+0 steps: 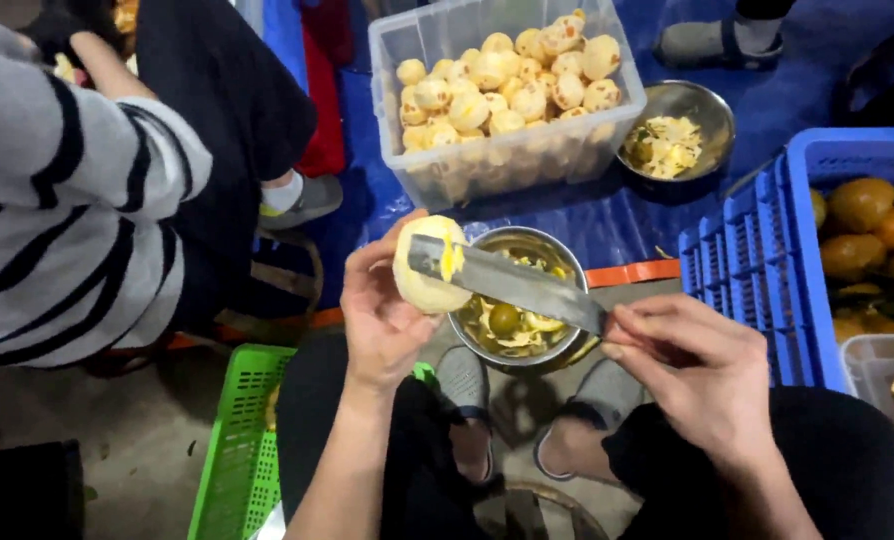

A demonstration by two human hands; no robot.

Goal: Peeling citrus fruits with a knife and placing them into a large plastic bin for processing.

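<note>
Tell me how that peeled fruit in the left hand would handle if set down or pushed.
The peeled fruit is round, so it would probably roll if set on a flat spot. Its bare pale flesh looks moist, likely slippery in the left hand. The knife held by the right hand has marked it, so it seems soft and easily bruised.

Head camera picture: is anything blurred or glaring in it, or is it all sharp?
Head view: soft overall; the left hand, its peeled fruit and the knife in the right hand are fairly clear, the blade showing a dull sheen. The steel bowl rim glints. The striped sleeve at the left edge is blurred; the floor below lies in shadow.
</note>
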